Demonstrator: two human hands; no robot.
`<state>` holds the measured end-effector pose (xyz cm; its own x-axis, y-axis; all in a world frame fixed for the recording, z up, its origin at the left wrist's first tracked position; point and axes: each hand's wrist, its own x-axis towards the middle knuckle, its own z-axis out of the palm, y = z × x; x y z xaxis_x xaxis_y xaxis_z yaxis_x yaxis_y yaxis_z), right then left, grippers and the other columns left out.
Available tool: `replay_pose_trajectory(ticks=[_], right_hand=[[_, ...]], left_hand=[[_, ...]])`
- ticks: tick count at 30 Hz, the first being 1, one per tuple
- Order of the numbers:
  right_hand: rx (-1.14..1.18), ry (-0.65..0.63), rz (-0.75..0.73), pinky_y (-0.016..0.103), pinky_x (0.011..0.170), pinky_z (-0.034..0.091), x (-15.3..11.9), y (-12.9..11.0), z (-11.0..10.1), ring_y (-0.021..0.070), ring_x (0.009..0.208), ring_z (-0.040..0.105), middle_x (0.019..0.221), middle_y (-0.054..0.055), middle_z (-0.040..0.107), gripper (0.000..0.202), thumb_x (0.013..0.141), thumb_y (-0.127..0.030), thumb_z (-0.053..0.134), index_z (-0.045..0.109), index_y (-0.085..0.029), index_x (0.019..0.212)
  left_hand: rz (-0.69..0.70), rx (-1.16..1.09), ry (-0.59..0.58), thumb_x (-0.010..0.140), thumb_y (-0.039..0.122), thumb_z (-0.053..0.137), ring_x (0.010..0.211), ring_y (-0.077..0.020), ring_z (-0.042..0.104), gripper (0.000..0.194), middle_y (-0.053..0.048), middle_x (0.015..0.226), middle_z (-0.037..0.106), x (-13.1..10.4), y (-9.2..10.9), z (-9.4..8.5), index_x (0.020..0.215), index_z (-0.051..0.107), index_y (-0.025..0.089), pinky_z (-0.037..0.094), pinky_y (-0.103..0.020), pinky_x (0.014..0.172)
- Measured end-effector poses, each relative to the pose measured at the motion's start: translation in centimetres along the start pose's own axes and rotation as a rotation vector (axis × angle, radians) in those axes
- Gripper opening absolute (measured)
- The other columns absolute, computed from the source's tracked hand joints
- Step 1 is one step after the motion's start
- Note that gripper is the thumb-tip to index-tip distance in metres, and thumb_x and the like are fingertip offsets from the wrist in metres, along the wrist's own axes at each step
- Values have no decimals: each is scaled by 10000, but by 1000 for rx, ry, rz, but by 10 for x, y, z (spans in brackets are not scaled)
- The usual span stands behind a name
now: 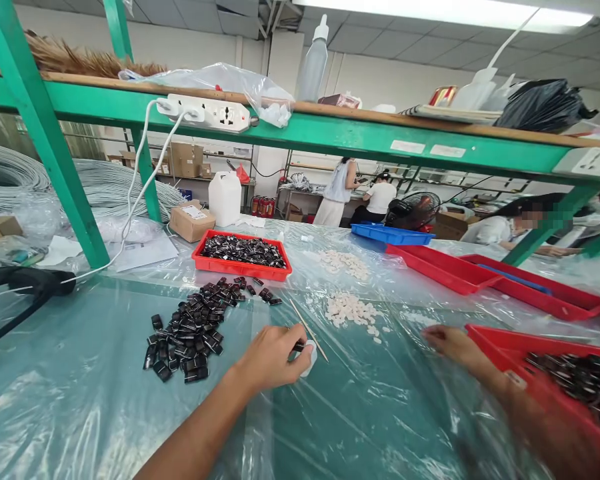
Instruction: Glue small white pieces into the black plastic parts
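The left hand point(280, 353) has its grip drawn narrow on a small black piece point(299, 347), pinched between thumb and fingers above the tabletop point(360, 413). A pale patch point(307, 361) shows right by those fingertips; whether it is held as well or lies beneath them is hard to tell. The right hand point(450, 343) is reaching out near the corner of a red tray point(510, 340), but it is blurred, so I cannot tell how wide its grip is or whether it holds anything. For steady handling, the pinch should stay firm but light, near the edges of the piece, leaving a face bare for the other hand to work on. The white bits point(353, 311) lie spread between the two hands, beyond the fingertips; being so small, they are probably best taken singly, with the very tips of the fingers. A thin wooden stick point(309, 331) lies just beyond the left hand, where a careless wrist could roll it. The heap of loose black pieces point(187, 333) sits to the left, well placed for the left hand if the forearm swings clear of it.
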<state>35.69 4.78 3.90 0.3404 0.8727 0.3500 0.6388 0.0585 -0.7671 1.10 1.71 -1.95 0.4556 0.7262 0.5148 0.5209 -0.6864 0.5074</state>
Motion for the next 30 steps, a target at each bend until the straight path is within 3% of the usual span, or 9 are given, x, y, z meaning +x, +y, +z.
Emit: replay_pose_trajectory(ticks=[2,4,7,10,13,21,30], right_hand=[[133,-186,25,284,710,588,4,-2,9,124,742,672,864,40,710,242,966,-407,650,712,-177,922],[289,-339,3,324,735,568,-1,-14,24,159,721,689,771,63,708,269,866,-436,764,708,-178,815],[517,-462,-67,386,810,551,-23,-42,56,210,781,715,817,83,729,337,787,-506,821,706,-209,897],[677,-568,-87,371,731,558,-50,-63,89,190,712,691,759,33,710,409,762,-587,812,675,-230,907],[754,-681,-71,327,656,546,-72,-67,107,158,633,656,676,0,677,410,731,-572,838,674,-213,845],[838,-868,4,281,658,529,-89,-54,103,121,643,630,699,-14,675,317,718,-423,890,701,-192,827],[869,-974,-18,273,679,474,-86,-55,97,115,682,582,712,-19,648,239,725,-357,893,740,-185,789]], left_hand=[[0,-11,-18,943,319,496,526,-184,541,105,28,610,577,1,1,-3,884,548,249,351,-314,544],[-5,-21,-33,976,314,452,541,-193,552,135,21,617,569,1,3,-7,880,526,255,359,-323,552],[-25,-35,-45,994,303,438,576,-196,567,107,18,652,569,0,8,-15,921,505,263,393,-325,576],[-57,-42,-39,980,285,459,579,-184,546,43,18,713,581,-2,12,-21,1001,488,262,422,-321,593],[-92,-46,-30,991,295,436,577,-176,515,60,22,733,564,-3,14,-21,1027,463,256,422,-317,598],[-136,-100,-169,1038,395,395,684,-177,539,174,20,823,616,-3,23,-15,1027,499,256,413,-299,657],[-197,-273,-204,1041,509,409,718,-168,492,279,24,835,567,-3,25,-14,987,496,249,398,-280,671]])
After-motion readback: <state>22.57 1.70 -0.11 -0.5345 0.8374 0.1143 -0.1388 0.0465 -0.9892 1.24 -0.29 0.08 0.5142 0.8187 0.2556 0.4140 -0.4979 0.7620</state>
